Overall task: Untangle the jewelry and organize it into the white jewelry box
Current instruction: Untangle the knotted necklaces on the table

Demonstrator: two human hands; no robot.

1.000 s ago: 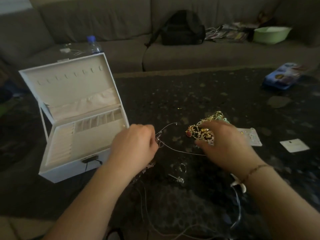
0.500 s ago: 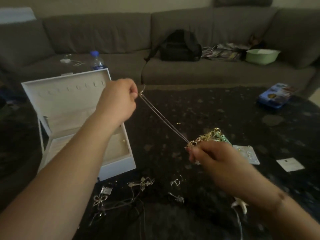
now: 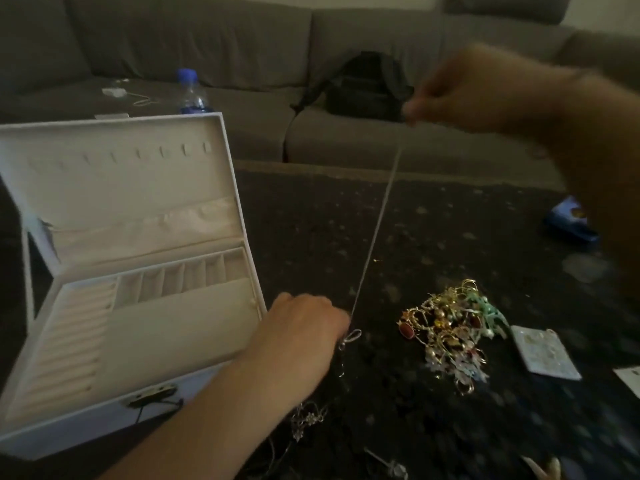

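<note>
I'm at home in a living room: a long grey sectional sofa (image 3: 242, 46) runs across the far side and bends round at the far right. On its seat cushions lie a black backpack (image 3: 363, 88) and, to the left, a water bottle (image 3: 189, 93) with a blue cap. Nearer me is the dark speckled counter (image 3: 346, 209), low in front of the sofa like a coffee table.

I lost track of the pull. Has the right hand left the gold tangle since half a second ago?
Yes. The right hand has lifted off the gold tangle, which lies on the table, toward the sofa, pinching the thin chain.
</note>
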